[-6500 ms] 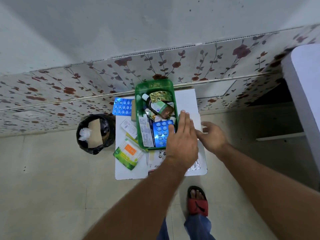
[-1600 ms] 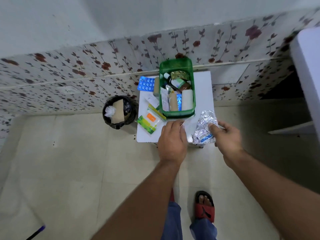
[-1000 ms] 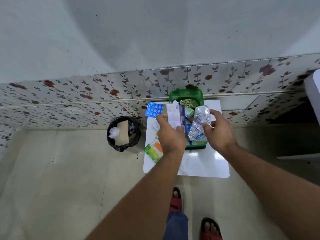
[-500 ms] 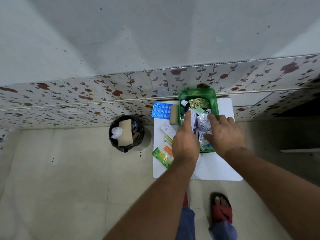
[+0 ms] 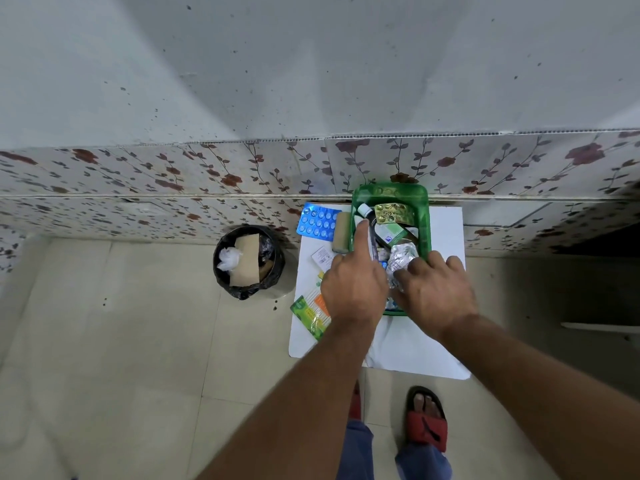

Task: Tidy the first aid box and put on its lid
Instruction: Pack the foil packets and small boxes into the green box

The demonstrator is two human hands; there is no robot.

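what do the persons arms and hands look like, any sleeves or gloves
Both arms are bare up to the frame edge: no sleeves, gloves, watch or rings visible on the left hand or right hand. Each shows five fingers.

Single head view, high above, facing steeply down and forward at white table [image 5: 446,233] against wall; wide-angle.

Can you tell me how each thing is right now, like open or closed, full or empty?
Green box: open, no lid on, nearly full.
Brown bottle: capped, lying down in the box.
Silver foil strips: crumpled, in the box under the right hand.
Left hand: reaching into the box, finger out.
Blue pill strip: flat on the table, outside the box.
Black bin: open, holding cardboard and plastic.
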